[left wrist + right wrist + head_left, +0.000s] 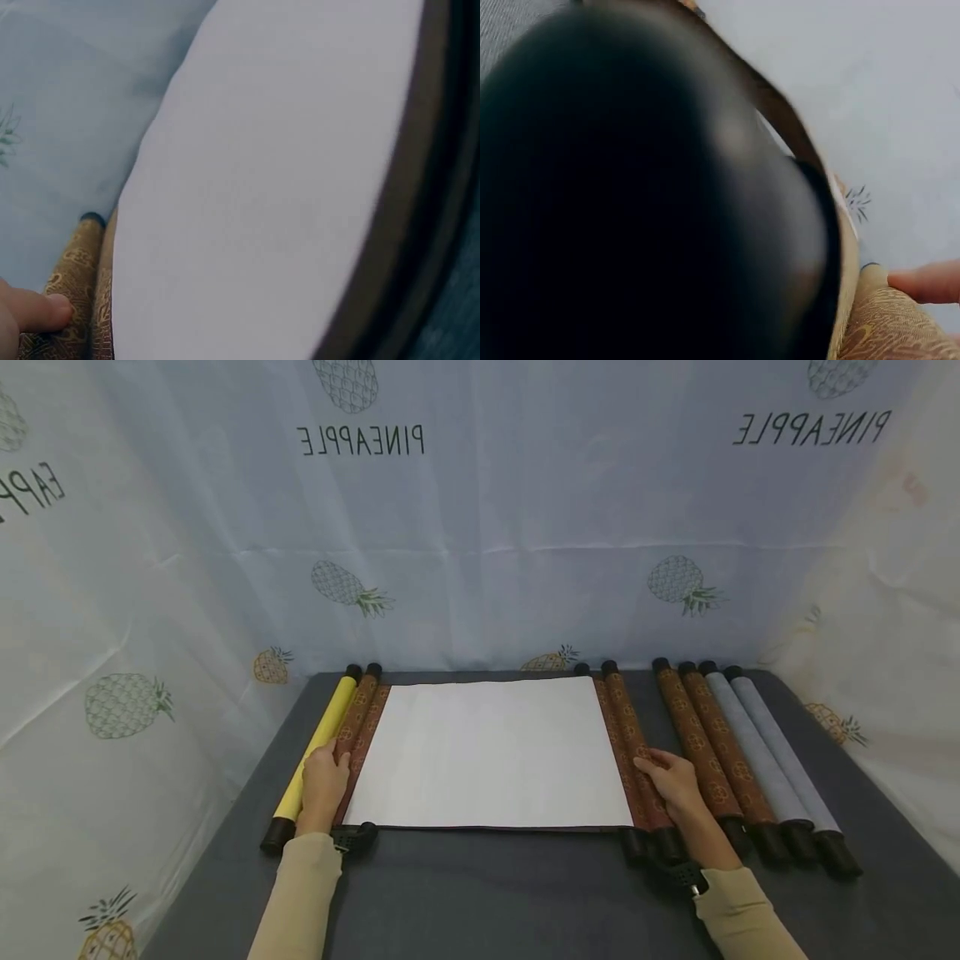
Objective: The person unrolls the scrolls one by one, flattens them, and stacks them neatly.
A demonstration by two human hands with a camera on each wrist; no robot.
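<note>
A hanging scroll lies spread out, its blank white sheet (491, 752) facing up between brown patterned ends. My left hand (324, 781) holds the brown roll (356, 714) at the sheet's left side, the thumb (46, 311) lying on its patterned cloth. Right beside that hand is a rolled yellow scroll (324, 739). At the other side my right hand (677, 783) grips the outer brown roll (628, 714), fingertips over its top. Up close in the right wrist view, a dark blurred round shape (630, 187) hides most of the sheet.
Right of my right hand lie two rolled brown scrolls (693, 739) and two grey ones (783, 747), with black end knobs. All rest on a dark grey table (487, 893). A pale curtain with pineapple prints (510, 593) hangs behind and at both sides.
</note>
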